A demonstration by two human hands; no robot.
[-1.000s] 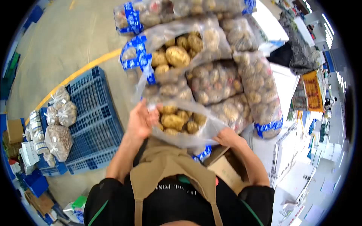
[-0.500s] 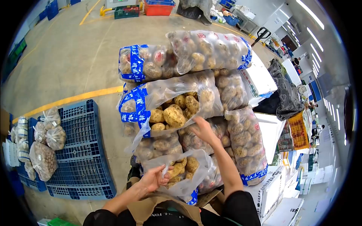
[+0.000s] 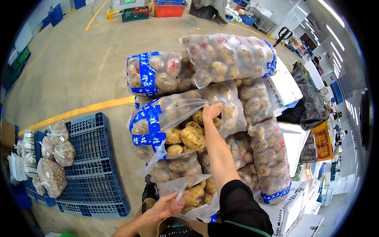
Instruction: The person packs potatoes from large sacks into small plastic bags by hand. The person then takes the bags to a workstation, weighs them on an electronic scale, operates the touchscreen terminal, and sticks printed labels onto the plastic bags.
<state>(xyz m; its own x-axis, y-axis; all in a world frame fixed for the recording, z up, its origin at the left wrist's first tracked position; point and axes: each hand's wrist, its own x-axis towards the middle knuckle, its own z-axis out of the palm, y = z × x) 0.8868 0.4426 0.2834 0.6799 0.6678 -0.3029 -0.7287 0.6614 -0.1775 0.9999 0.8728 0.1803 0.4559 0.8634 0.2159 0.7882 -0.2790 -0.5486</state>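
A large clear plastic bag of potatoes (image 3: 233,114) with blue tape lies across the stack, torn along its side. Through the tear, loose potatoes (image 3: 192,137) show. My right hand (image 3: 213,111) reaches over it, fingers closed on the plastic at the tear's upper edge. Close to my body, a smaller open plastic bag (image 3: 185,183) also holds potatoes (image 3: 195,194). My left hand (image 3: 170,205) pinches the rim of this nearer bag, its fingers shut on the film.
More potato bags (image 3: 233,55) are stacked behind, beneath and at the right (image 3: 270,162). White boxes (image 3: 282,89) stand along the right side. A blue pallet (image 3: 94,166) with several bagged goods (image 3: 52,177) lies at the left. A red crate (image 3: 169,8) stands far back.
My right hand has moved up and away from me, from the tear's lower right edge to its upper edge, drawing the plastic. My left hand still holds the nearer bag's rim. The view has shifted slightly.
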